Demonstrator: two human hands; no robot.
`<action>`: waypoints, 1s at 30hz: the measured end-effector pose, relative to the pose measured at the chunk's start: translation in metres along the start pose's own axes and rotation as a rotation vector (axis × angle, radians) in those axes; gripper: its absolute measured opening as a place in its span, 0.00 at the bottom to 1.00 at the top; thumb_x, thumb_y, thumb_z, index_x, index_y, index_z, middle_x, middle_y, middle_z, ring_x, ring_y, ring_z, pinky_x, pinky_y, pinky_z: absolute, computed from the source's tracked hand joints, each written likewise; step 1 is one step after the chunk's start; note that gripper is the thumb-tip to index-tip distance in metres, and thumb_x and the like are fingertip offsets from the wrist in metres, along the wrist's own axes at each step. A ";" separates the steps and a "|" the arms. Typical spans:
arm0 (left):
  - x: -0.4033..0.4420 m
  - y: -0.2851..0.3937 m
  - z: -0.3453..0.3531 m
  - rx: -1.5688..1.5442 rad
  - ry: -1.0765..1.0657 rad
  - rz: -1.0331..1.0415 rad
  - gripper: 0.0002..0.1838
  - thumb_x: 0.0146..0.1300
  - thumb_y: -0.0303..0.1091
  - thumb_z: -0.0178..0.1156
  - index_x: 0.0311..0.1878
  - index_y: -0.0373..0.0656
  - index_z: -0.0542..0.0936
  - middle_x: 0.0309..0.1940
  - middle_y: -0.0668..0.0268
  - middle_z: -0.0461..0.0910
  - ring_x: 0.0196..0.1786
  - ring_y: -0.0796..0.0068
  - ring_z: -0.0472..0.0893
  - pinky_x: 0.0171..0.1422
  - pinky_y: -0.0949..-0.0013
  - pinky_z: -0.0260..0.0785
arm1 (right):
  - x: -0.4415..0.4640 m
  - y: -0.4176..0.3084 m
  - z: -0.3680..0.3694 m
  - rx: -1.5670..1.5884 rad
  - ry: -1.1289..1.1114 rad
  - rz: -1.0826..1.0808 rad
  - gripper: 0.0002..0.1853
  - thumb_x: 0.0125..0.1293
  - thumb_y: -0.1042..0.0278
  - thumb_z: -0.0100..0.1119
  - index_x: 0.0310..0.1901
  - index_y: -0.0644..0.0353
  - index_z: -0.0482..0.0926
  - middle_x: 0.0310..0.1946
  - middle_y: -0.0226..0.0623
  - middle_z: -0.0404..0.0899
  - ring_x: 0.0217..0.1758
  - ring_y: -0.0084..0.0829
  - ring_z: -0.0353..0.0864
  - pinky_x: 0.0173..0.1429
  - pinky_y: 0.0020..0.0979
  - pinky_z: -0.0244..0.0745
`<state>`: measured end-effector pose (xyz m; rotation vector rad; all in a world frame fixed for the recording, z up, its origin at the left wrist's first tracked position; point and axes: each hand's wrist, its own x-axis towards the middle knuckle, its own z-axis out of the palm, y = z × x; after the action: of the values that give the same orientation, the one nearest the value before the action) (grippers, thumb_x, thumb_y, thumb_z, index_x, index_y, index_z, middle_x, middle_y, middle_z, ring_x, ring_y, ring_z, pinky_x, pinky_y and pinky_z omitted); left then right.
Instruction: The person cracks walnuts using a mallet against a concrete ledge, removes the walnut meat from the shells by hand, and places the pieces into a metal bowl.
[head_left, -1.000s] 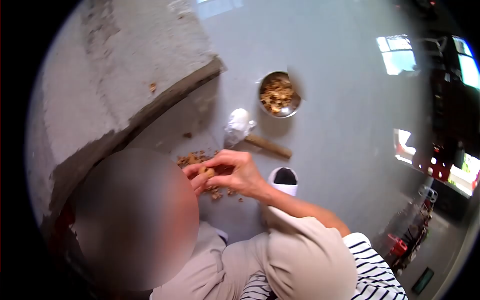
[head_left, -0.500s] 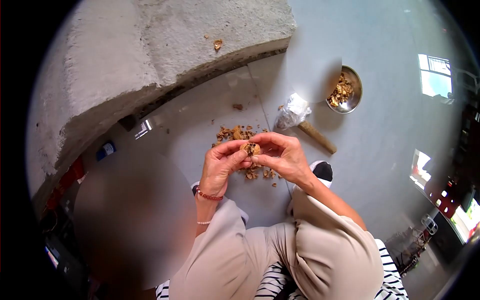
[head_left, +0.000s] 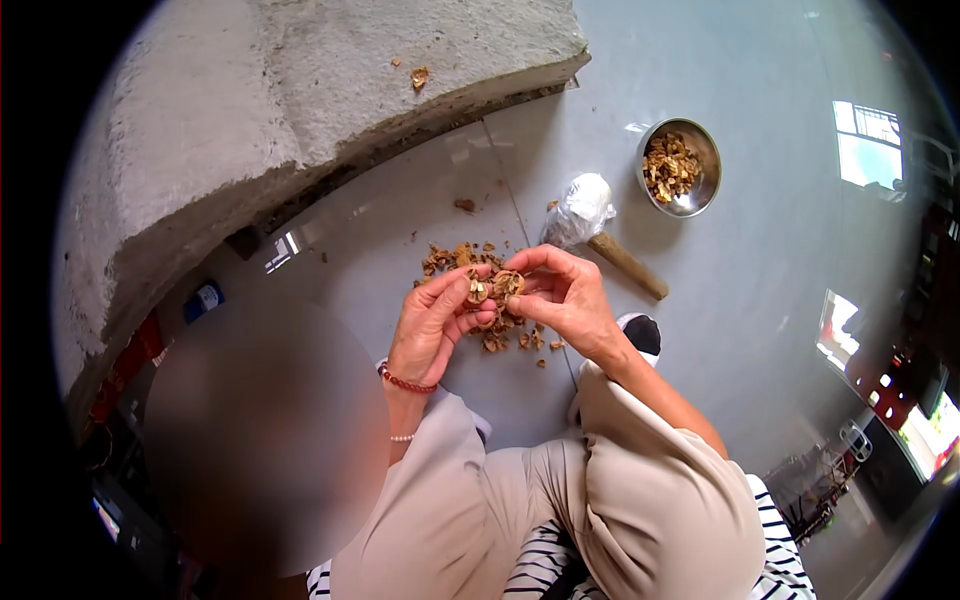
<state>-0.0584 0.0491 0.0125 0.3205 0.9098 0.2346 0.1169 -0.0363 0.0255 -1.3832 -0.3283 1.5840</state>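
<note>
A walnut is split in two between my hands, above the floor. My left hand (head_left: 432, 325) pinches one walnut piece (head_left: 477, 291), its pale kernel showing. In my right hand (head_left: 566, 300) is the other walnut piece (head_left: 509, 286), its broken inside facing up. The two pieces lie close together, with a narrow gap between them. Beneath both hands, broken walnut shells (head_left: 460, 258) are scattered on the grey floor. Beyond my right hand lies a hammer (head_left: 628, 265) with a wooden handle, its head wrapped in clear plastic.
A metal bowl (head_left: 707, 180) holding walnut kernels (head_left: 668, 165) stands on the floor at the upper right. A rough concrete block (head_left: 220, 130) fills the upper left, with a shell fragment (head_left: 419, 77) on top. My shoe (head_left: 641, 335) is close to the hammer handle.
The cracked walnut, held together by both hands before, has come apart into two pieces, one per hand. My hands have moved slightly apart.
</note>
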 end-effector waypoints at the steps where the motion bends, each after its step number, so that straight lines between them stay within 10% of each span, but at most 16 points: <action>1: 0.000 0.001 0.000 -0.002 0.006 0.006 0.18 0.67 0.34 0.55 0.55 0.34 0.74 0.40 0.62 0.81 0.38 0.77 0.82 0.46 0.75 0.77 | 0.000 0.000 -0.001 0.024 0.015 -0.010 0.16 0.54 0.80 0.61 0.45 0.67 0.75 0.36 0.34 0.79 0.37 0.18 0.79 0.43 0.20 0.75; 16: 0.003 -0.017 0.009 -0.434 -0.065 -0.063 0.18 0.67 0.34 0.54 0.56 0.37 0.73 0.44 0.61 0.79 0.47 0.69 0.79 0.54 0.68 0.72 | -0.010 0.010 0.024 -0.932 0.007 -0.820 0.17 0.47 0.74 0.67 0.42 0.56 0.77 0.35 0.33 0.74 0.28 0.32 0.79 0.26 0.30 0.74; 30: 0.002 -0.018 0.019 -0.161 -0.014 -0.002 0.16 0.65 0.32 0.56 0.54 0.36 0.76 0.44 0.65 0.80 0.47 0.78 0.78 0.55 0.72 0.70 | -0.001 0.020 0.013 -0.128 0.128 -0.182 0.08 0.53 0.77 0.66 0.35 0.67 0.79 0.27 0.33 0.79 0.28 0.19 0.78 0.32 0.20 0.74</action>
<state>-0.0412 0.0300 0.0153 0.1717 0.8719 0.3022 0.0961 -0.0419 0.0158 -1.5006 -0.4712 1.3386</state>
